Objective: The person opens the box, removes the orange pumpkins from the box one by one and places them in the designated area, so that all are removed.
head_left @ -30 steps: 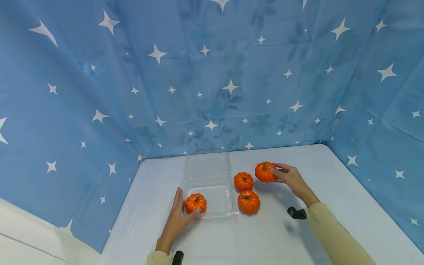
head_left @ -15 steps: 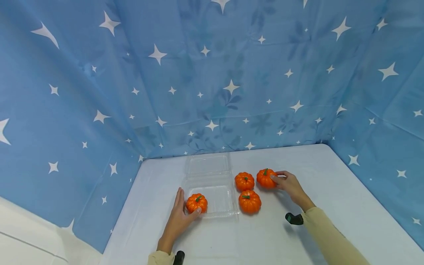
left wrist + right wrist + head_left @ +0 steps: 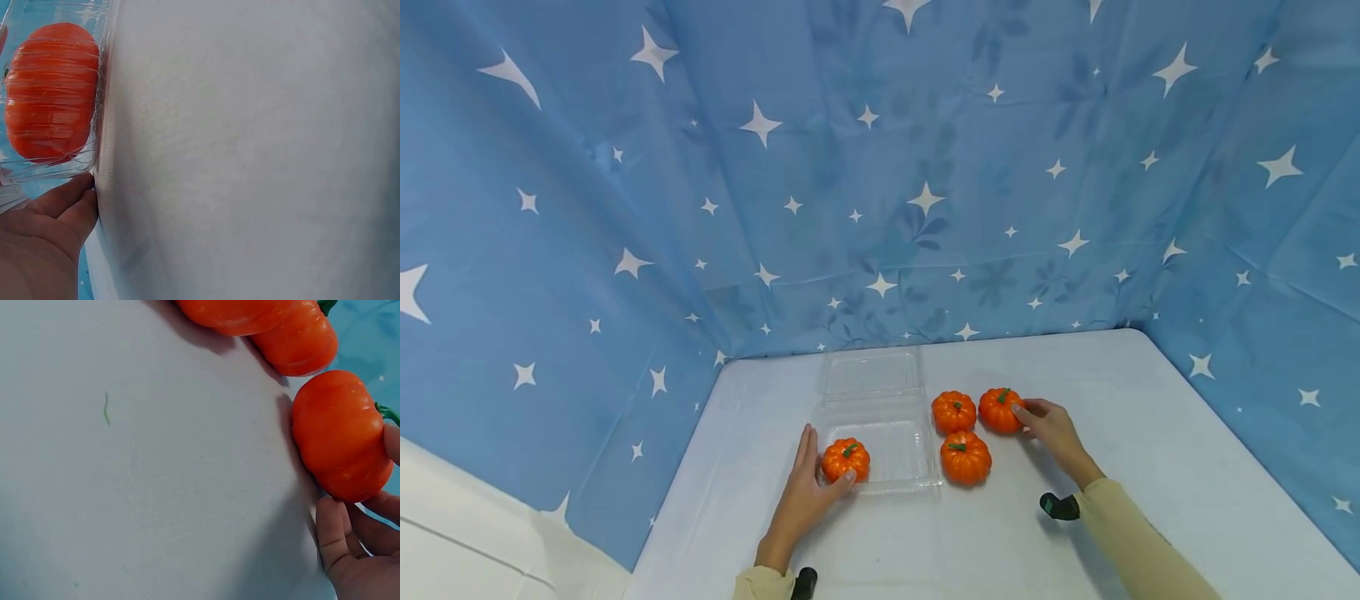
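A hinged clear plastic box (image 3: 891, 450) lies with its lid (image 3: 870, 372) folded back. Inside its left half sits an orange toy pumpkin (image 3: 846, 460) with a green stem. My left hand (image 3: 805, 496) rests against the box's near left corner, fingers straight along its side and thumb by the front rim; in the left wrist view the fingertips touch the clear wall. My right hand (image 3: 1054, 429) holds another pumpkin (image 3: 340, 434) from its right side, thumb near the stem, and this pumpkin stands on the table. Part of it is hidden behind the fingers.
Two more pumpkins, one farther back (image 3: 953, 412) and one nearer (image 3: 966, 458), stand between the box and the held pumpkin. A white cloth covers the table (image 3: 985, 542). A blue star-patterned curtain (image 3: 820, 208) closes off the back and sides.
My right hand has lowered the held pumpkin from the air onto the table, beside the rear loose pumpkin. The left hand, the box and the other pumpkins keep their places.
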Demonstrator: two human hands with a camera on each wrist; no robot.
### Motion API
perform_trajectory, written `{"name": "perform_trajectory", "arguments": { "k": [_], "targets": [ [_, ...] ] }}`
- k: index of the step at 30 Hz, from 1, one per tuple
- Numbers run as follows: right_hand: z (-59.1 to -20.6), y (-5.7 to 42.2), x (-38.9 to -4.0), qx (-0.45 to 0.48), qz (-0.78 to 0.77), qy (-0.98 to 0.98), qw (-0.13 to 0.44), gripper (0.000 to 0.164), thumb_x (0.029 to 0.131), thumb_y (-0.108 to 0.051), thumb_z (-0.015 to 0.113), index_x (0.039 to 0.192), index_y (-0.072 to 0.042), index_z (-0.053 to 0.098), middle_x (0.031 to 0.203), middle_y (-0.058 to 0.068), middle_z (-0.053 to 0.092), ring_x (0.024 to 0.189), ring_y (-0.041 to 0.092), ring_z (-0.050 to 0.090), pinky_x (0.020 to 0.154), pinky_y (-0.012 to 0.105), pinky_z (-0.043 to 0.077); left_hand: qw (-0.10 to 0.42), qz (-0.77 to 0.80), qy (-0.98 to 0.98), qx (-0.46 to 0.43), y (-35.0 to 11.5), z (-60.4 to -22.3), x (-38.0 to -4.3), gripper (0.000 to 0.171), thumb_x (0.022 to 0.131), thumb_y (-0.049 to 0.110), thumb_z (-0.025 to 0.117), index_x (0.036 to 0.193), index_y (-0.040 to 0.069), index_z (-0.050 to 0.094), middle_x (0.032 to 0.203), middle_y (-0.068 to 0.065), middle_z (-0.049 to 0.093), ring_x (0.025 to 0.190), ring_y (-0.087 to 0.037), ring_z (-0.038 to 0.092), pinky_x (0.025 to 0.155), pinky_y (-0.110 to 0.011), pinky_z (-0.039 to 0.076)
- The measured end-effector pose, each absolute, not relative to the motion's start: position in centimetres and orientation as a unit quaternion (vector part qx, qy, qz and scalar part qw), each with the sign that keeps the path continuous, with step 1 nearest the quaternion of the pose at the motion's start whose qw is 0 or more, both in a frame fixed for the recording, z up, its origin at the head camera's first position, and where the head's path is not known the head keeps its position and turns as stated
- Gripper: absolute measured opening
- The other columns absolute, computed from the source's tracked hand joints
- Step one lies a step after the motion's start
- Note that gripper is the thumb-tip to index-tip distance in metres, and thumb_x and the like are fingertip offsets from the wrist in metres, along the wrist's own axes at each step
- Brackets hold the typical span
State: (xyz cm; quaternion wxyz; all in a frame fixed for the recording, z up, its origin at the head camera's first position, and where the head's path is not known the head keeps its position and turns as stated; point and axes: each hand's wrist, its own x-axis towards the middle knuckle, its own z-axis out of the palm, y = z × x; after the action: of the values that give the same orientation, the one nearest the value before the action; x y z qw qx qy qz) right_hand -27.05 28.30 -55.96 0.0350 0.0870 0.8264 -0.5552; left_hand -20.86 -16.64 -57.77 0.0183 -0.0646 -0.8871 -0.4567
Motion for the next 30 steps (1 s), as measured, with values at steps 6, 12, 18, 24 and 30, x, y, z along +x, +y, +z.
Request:
{"name": "perform_trajectory", "arguments": {
  "k": [6, 12, 18, 24, 30],
  "targets": [
    [-55.9, 27.9, -27.0, 0.092, -0.552, 0.828, 0.028, 0.066, 0.112, -0.034, 0.056, 0.153, 0.015, 0.042, 0.148, 0.036, 0.05, 0.108, 0.038, 0.065, 0.087, 0.029, 0.061, 0.019, -0.465, -0.882, -0.067, -16.7, -57.8, -21.0, 0.118, 0.091, 0.058, 0.08, 0.171, 0.0, 0.014, 0.18, -0.012, 0.004, 0.156, -0.039, 0.032, 0.12, -0.049, 0.034],
    [-55.2, 27.6, -26.9, 0.098, -0.546, 0.832, 0.022, 0.069, 0.113, -0.034, 0.051, 0.16, 0.013, 0.032, 0.159, 0.037, 0.037, 0.134, 0.048, 0.053, 0.109, 0.051, 0.053, 0.017, -0.468, -0.881, -0.066, -16.7, -57.8, -21.0, 0.118, 0.091, 0.059, 0.08, 0.17, 0.0, 0.015, 0.179, -0.012, 0.004, 0.156, -0.039, 0.032, 0.121, -0.049, 0.034],
    [-53.7, 27.0, -26.9, 0.096, -0.533, 0.84, 0.009, 0.072, 0.112, -0.034, 0.05, 0.166, 0.006, 0.025, 0.169, 0.034, 0.022, 0.152, 0.053, 0.027, 0.119, 0.066, 0.034, 0.014, -0.466, -0.882, -0.065, -16.8, -57.8, -20.8, 0.118, 0.091, 0.059, 0.08, 0.171, 0.0, 0.014, 0.18, -0.012, 0.004, 0.156, -0.039, 0.033, 0.121, -0.049, 0.034],
    [-51.9, 25.7, -26.9, 0.059, -0.534, 0.843, -0.026, 0.07, 0.113, -0.03, 0.053, 0.166, 0.006, 0.024, 0.171, 0.032, 0.018, 0.157, 0.05, 0.02, 0.124, 0.063, 0.028, 0.016, -0.467, -0.882, -0.066, -16.7, -57.6, -20.9, 0.118, 0.091, 0.059, 0.08, 0.171, 0.0, 0.015, 0.18, -0.011, 0.004, 0.157, -0.038, 0.032, 0.121, -0.049, 0.033],
    [-50.8, 24.2, -27.0, 0.026, -0.54, 0.841, -0.034, 0.069, 0.113, -0.028, 0.055, 0.167, 0.003, 0.026, 0.175, 0.028, 0.012, 0.16, 0.045, 0.016, 0.127, 0.058, 0.023, 0.015, -0.477, -0.876, -0.067, -16.7, -57.9, -20.8, 0.119, 0.091, 0.058, 0.081, 0.17, 0.0, 0.015, 0.18, -0.011, 0.004, 0.157, -0.038, 0.031, 0.121, -0.048, 0.033]
  ]
}}
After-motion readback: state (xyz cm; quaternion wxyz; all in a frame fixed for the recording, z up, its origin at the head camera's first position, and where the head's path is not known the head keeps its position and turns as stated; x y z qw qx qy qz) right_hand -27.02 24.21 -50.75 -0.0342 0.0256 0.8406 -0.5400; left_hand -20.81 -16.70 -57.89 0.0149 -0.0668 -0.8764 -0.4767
